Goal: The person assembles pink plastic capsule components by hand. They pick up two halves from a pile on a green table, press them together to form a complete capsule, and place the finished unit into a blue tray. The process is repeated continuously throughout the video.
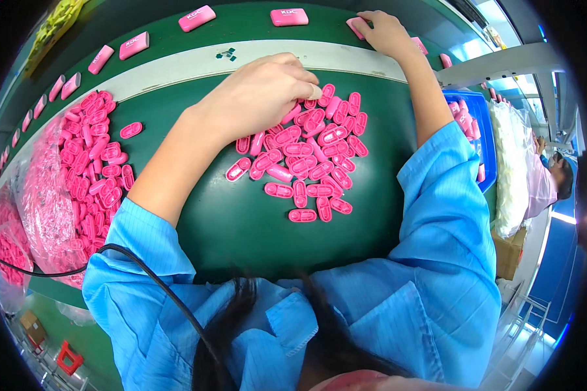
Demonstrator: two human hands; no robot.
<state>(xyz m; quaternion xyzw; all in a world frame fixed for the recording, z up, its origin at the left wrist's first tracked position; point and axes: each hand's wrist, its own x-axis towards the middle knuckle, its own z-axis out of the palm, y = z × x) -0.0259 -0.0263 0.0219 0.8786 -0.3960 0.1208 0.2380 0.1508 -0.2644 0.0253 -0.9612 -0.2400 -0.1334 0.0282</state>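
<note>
Reaching with the left hand (pixel 264 91) to the far edge of a loose pile of pink capsule-shaped plastic shells (pixel 303 153), with fingers curled and fingertips close together at the shells. Cannot tell whether any shell is pinched there. Stretching the right hand (pixel 386 34) across the pale rail (pixel 176 73) to the green belt (pixel 241 26) beyond, touching a rounded pink case (pixel 356 30) near its right end, with thumb and fingers slightly apart. Cannot tell how firmly gripped. Along the same belt, well apart from one another, more pink cases (pixel 197 18) in a curving line. On the dark green worktop (pixel 209 215), left of the pile, a bigger heap of similar shells (pixel 91 163) beside and within a clear plastic bag (pixel 42 189), with a single shell (pixel 131 130) lying near. On the rail, small dark green chips (pixel 226 55). At the right, a blue tray (pixel 489 153) with pink cases inside, next to a white plastic-wrapped bundle (pixel 510 169). Across the left blue sleeve (pixel 143 234), a black cable (pixel 137 258)
</note>
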